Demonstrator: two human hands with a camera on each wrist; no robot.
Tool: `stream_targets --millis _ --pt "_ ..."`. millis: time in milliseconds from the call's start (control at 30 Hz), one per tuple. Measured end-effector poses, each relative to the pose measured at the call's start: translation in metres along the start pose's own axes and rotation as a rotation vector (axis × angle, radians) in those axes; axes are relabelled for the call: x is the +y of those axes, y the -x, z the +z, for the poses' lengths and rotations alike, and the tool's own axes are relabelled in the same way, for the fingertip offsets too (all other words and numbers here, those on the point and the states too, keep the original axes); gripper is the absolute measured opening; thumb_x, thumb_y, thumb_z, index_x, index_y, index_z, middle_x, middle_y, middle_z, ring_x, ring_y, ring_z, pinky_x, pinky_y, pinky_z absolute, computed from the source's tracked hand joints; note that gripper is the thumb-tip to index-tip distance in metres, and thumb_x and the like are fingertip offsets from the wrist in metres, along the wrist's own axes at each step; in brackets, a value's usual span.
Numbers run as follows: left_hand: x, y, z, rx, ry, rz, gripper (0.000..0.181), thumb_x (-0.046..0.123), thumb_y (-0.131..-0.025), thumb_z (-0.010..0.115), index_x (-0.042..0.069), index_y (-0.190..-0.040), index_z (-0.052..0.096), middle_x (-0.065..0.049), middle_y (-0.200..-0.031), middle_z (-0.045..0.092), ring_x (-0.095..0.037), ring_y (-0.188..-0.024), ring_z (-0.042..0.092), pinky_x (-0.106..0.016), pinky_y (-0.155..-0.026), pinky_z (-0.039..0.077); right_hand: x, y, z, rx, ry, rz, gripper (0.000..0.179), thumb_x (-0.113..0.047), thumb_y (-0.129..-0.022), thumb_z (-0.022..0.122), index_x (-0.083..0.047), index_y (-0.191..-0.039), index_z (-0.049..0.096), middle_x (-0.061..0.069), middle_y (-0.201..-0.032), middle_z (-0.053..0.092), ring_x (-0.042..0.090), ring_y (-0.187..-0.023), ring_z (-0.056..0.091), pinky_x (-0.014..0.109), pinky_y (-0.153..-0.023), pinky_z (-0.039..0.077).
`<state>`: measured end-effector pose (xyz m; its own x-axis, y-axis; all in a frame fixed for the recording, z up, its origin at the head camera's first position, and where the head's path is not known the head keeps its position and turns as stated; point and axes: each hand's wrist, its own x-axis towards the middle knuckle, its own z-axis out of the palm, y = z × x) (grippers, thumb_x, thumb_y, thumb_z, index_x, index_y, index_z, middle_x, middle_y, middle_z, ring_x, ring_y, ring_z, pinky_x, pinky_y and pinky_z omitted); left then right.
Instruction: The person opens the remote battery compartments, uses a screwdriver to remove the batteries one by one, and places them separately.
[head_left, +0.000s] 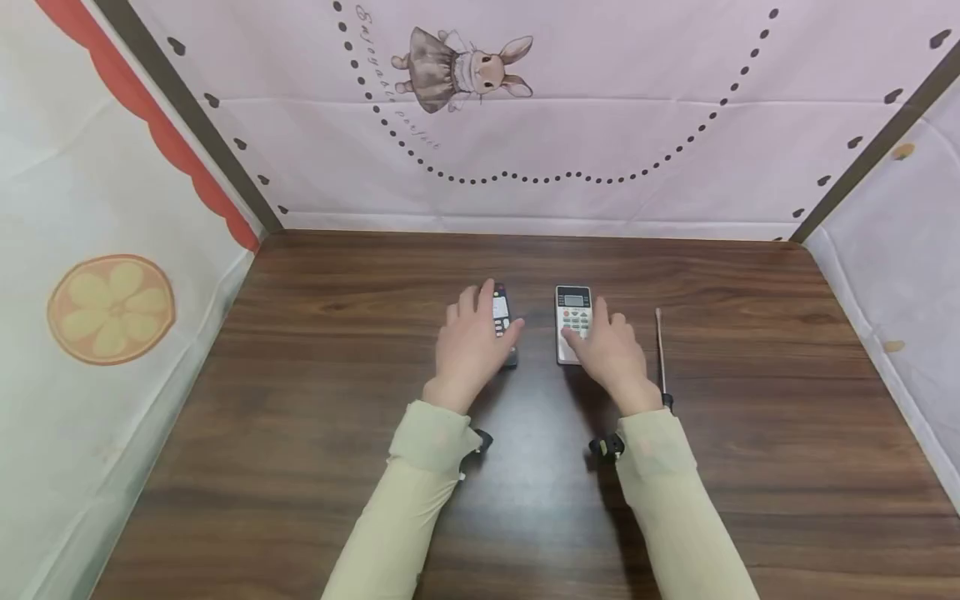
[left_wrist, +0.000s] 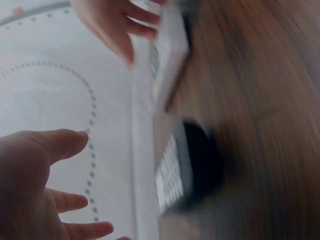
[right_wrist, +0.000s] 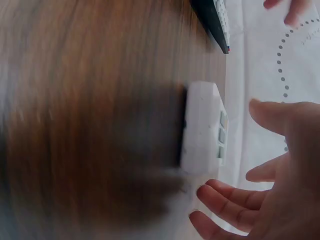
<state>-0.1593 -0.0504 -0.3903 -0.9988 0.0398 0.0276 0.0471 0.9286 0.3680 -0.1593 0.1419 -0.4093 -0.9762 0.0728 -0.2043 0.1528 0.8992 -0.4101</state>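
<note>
In the head view, a dark remote control [head_left: 500,308] with light buttons lies on the table, partly covered by my left hand [head_left: 467,348]. That hand hovers over its left side, fingers extended and thumb spread; the left wrist view shows a gap between the fingers and the dark remote [left_wrist: 197,162]. To its right lies a white remote control [head_left: 573,320] with a small screen. My right hand [head_left: 615,360] is over its right edge, thumb over the lower buttons. From the right wrist, the fingers and thumb stand apart around the white remote [right_wrist: 201,131], not gripping it.
A screwdriver [head_left: 661,354] with a thin metal shaft lies right of the white remote, its dark handle partly behind the right wrist. The brown wooden table [head_left: 322,400] is bounded by a printed cloth wall [head_left: 622,125] at the back and cloth on both sides.
</note>
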Motion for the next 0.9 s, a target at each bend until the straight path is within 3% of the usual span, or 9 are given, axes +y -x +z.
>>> stream_targets --millis 100,233,367,633,900 --pt "0.012 0.001 0.005 0.005 0.083 0.036 0.070 0.054 -0.084 0.048 0.018 -0.139 0.027 -0.012 -0.131 0.037 -0.030 -0.110 0.045 -0.046 -0.076 0.047 -0.001 -0.003 0.007 -0.008 -0.031 0.020 0.091 -0.054 -0.080 0.055 -0.005 -0.142 0.008 0.028 -0.127 0.034 0.039 -0.111 0.040 0.053 -0.079 0.042" --pt "0.028 0.000 0.017 -0.025 0.217 0.073 0.066 0.052 -0.085 0.048 0.015 -0.138 0.031 -0.013 -0.127 0.044 -0.030 -0.105 0.051 -0.044 -0.081 0.045 0.000 -0.008 0.013 0.025 -0.052 0.039 0.094 -0.052 -0.078 0.059 -0.005 -0.142 0.009 0.029 -0.126 0.034 0.039 -0.108 0.042 0.052 -0.079 0.042" --pt "0.042 -0.003 0.033 -0.060 0.300 0.081 0.064 0.050 -0.086 0.047 0.014 -0.137 0.033 -0.012 -0.126 0.047 -0.026 -0.108 0.050 -0.040 -0.088 0.042 0.002 -0.011 0.016 0.039 -0.087 0.062 0.088 -0.047 -0.082 0.057 -0.003 -0.142 0.011 0.030 -0.125 0.036 0.039 -0.106 0.044 0.050 -0.081 0.041" --pt "0.059 -0.002 0.061 -0.110 0.464 0.083 0.064 0.048 -0.087 0.047 0.007 -0.135 0.035 -0.010 -0.123 0.051 -0.021 -0.108 0.050 -0.037 -0.088 0.042 0.007 -0.008 0.016 0.065 -0.126 0.085 0.081 -0.041 -0.083 0.056 0.001 -0.140 0.016 0.033 -0.123 0.038 0.043 -0.109 0.042 0.053 -0.086 0.038" --pt "0.059 0.009 0.072 -0.086 0.475 0.096 0.064 0.049 -0.089 0.043 0.004 -0.134 0.037 -0.010 -0.134 0.043 -0.021 -0.118 0.044 -0.036 -0.095 0.037 0.009 -0.001 0.025 0.093 -0.105 0.018 0.075 -0.040 -0.082 0.057 0.005 -0.134 0.029 0.029 -0.118 0.048 0.043 -0.105 0.046 0.053 -0.085 0.039"
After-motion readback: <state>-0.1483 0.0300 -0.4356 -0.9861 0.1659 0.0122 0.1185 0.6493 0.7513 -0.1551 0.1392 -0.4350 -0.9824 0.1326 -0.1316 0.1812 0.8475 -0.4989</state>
